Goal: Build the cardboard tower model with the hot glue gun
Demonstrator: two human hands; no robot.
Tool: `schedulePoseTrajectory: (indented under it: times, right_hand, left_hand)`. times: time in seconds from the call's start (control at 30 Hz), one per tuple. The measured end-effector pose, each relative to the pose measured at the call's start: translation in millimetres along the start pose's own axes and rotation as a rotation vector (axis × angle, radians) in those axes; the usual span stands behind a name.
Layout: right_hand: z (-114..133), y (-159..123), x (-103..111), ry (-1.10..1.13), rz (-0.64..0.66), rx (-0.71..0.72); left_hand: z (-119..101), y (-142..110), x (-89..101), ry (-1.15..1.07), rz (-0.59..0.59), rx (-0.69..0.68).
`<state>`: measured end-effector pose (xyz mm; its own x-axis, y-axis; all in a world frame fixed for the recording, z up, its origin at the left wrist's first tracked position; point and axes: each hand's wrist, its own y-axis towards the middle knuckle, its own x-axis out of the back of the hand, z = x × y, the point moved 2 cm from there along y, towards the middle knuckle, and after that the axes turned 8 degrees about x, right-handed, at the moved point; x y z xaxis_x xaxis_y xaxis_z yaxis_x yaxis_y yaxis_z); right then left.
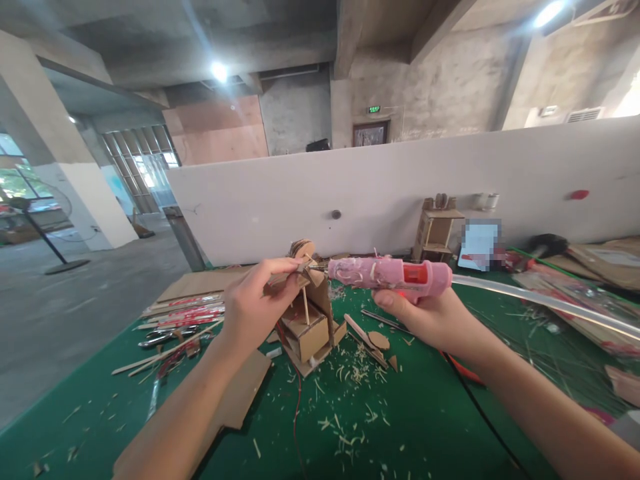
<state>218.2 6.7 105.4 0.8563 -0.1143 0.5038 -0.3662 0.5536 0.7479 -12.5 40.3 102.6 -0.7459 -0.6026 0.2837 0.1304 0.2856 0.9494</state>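
A pink hot glue gun (390,275) is gripped in my right hand (425,310), its nozzle pointing left and a long clear glue stick (530,293) trailing from its back. My left hand (267,287) pinches a small brown cardboard piece (305,268) right at the nozzle tip. Just below stands a cardboard model (314,337) with a boxy base, a thin wooden stick (307,307) rising from it and a round disc (303,249) near its top. Part of the model is hidden behind my left hand. A red wire (299,407) runs from its base toward me.
Wood shavings (360,370) litter the green table (280,460). Cardboard scraps (379,340) lie right of the model, with wooden sticks and packets (185,317) to the left. A small cardboard tower (435,230) stands by the white partition (280,200). A black cord (480,407) passes under my right arm.
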Motion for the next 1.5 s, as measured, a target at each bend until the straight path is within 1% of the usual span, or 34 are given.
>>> schedulePoseTrajectory:
  times: [0.17,0.33,0.43,0.7,0.8,0.93,1.13,1.33,1.5]
  right_hand:
    - [-1.1,-0.6,0.8,-0.011,0.042,-0.037]
    - [-2.1,0.0,3.4,-0.014,0.086,-0.008]
    - [-1.7,0.3,4.4,-0.019,0.104,-0.019]
    - [-0.5,-2.2,3.8,-0.019,0.068,-0.094]
    - [-0.2,-2.2,3.6,-0.029,0.064,-0.1]
    - [1.4,-1.4,3.5,-0.043,0.078,-0.063]
    - [1.8,-1.1,4.3,-0.031,0.099,-0.041]
    - [-0.7,-2.3,5.4,-0.04,0.114,-0.047]
    - [0.0,-1.9,5.1,-0.034,0.114,-0.048]
  left_hand:
    - [1.8,-0.4,-0.6,0.018,-0.003,0.029]
    - [2.6,-0.5,-0.4,0.005,-0.01,0.058]
    - [3.1,-0.6,-0.2,0.014,-0.004,0.073]
    - [1.9,-0.7,0.3,0.007,0.063,0.043]
    - [0.5,0.0,1.3,0.003,0.08,0.04]
    - [0.1,0.5,2.2,0.014,0.06,0.051]
    - [5.6,-0.9,1.6,-0.03,0.044,0.139]
    - [6.6,1.0,3.4,-0.004,0.001,0.149]
    - [7.4,1.0,2.9,-0.014,0.007,0.163]
